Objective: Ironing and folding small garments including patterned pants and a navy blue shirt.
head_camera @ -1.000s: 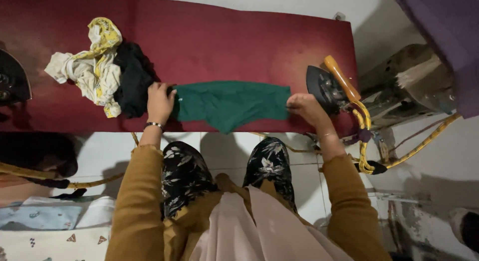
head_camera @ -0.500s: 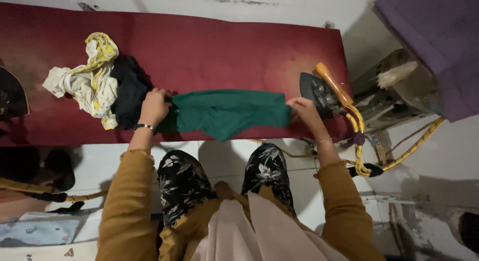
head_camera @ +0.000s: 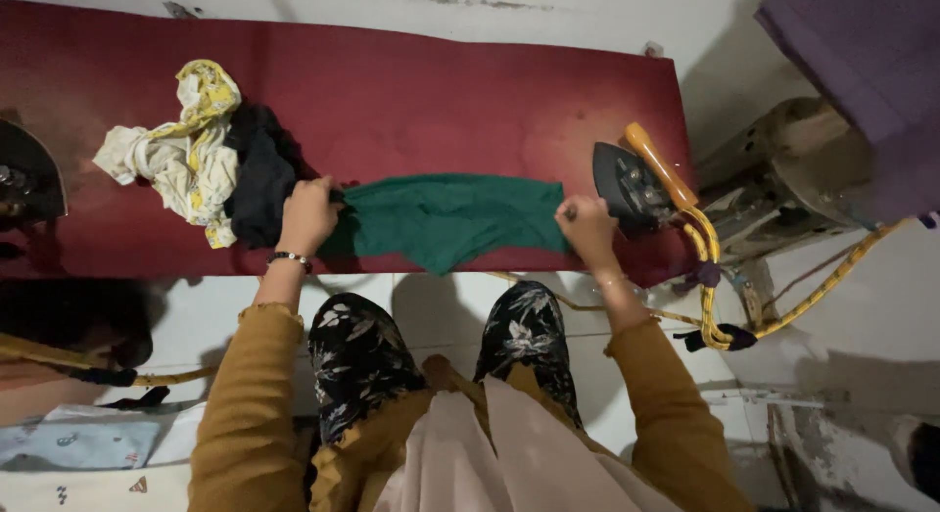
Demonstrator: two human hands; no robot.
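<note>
The green cloth (head_camera: 450, 218) lies stretched left to right along the red board (head_camera: 441, 91) (near edge), left hand (head_camera: 308, 216) and right hand (head_camera: 587, 228) each closed on an end.

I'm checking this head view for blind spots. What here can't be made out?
- Left end of the green cloth: covered by the left hand.
- Black garment: its shape is lost in shadow, partly under the yellow-white cloth.
- Dark object: cut off by the left edge.
- Iron soleplate: faces away.
</note>
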